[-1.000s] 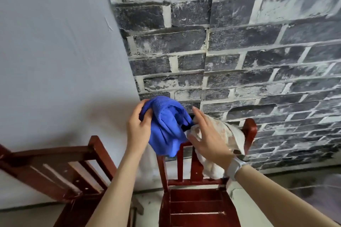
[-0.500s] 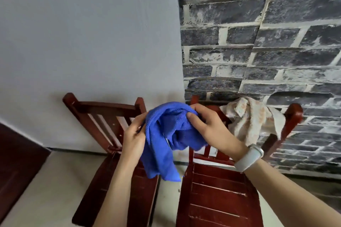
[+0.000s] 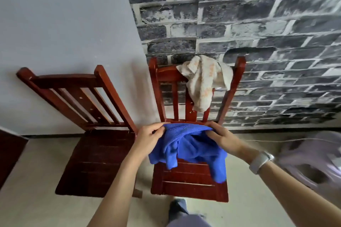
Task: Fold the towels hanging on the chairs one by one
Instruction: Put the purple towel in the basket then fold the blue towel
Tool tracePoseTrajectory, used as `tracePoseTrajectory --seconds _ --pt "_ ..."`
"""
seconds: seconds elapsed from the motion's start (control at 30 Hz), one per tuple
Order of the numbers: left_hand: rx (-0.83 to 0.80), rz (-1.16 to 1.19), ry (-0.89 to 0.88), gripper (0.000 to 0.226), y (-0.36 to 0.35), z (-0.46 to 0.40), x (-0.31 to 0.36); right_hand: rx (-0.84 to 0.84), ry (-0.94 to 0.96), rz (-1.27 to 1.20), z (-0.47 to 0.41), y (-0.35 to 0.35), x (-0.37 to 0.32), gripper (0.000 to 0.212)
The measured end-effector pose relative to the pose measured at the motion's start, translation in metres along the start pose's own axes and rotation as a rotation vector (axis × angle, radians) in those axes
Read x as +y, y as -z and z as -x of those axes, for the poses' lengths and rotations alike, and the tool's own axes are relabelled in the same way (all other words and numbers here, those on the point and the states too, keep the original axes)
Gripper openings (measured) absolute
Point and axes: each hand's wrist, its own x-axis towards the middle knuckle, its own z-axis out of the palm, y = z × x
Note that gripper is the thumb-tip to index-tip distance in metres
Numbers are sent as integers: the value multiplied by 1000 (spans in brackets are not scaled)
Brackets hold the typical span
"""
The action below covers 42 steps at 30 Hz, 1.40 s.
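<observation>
A crumpled blue towel (image 3: 191, 150) hangs between my hands above the seat of the right red wooden chair (image 3: 188, 184). My left hand (image 3: 147, 138) pinches its top edge at the left. My right hand (image 3: 221, 136) grips the top edge at the right. The towel's lower folds droop onto the seat. A cream towel with orange print (image 3: 203, 81) hangs bunched over the top rail of the same chair's back.
A second red wooden chair (image 3: 92, 153) with a bare back stands to the left against the pale wall. A brick-pattern wall is behind the right chair. A blurred lilac plastic object (image 3: 311, 164) sits at the right on the pale floor.
Both hands have carried the blue towel down from the chair back to above the seat. The view has tilted downward, showing both chairs in full.
</observation>
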Motion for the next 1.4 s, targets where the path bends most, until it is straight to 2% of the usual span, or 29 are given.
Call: tracePoseTrajectory --seconds 0.1,0.2,0.27,0.37,0.4,0.43,0.53,0.63,0.7,0.77,0.8,0.87,0.93,1.0,1.07,1.17,1.23,1.3,1.4 --pt "-3 -15 -64 26 -35 8 27 240 88 221 29 32 19 23" --pt "-15 -103 -129 28 -59 10 42 420 82 217 52 61 24 18" --pt "-96 -127 -135 30 -73 12 50 426 134 185 61 73 15 18" --pt "-289 37 -161 36 -102 19 68 343 217 200 69 80 -6 20" --pt "-312 26 -184 37 -113 23 74 342 232 175 71 81 -11 20" --pt "-300 9 -215 35 -125 25 76 357 247 137 73 83 -15 19" --pt "-153 38 -270 11 -150 25 90 445 270 65 79 97 -16 18" --pt "-187 168 -254 14 -159 21 113 590 190 175 84 117 9 14" --pt "-249 123 -246 22 -161 15 131 730 81 266 89 122 42 18" --pt "-287 34 -262 24 -164 6 145 815 -55 177 100 113 73 14" --pt "-298 23 -272 28 -165 2 152 789 -113 104 106 104 86 11" --pt "-308 62 -274 39 -166 -1 169 614 -159 -9 116 78 102 22" --pt "-328 97 -280 45 -164 -2 182 451 -183 -66 116 53 110 17" --pt "-367 142 -278 48 -159 -2 189 392 -174 -124 104 35 112 34" --pt "-399 241 -244 47 -149 -1 189 427 -138 -149 84 24 109 41" --pt "-355 490 -109 15 -126 3 190 554 -96 -110 55 17 92 22" --pt "-312 624 -16 22 -98 -3 183 613 -78 -118 43 20 77 18" --pt "-364 741 99 29 -65 -9 166 623 -45 -85 36 28 67 18" --pt "-410 649 285 44 -21 -1 126 627 92 -22 31 47 44 19"
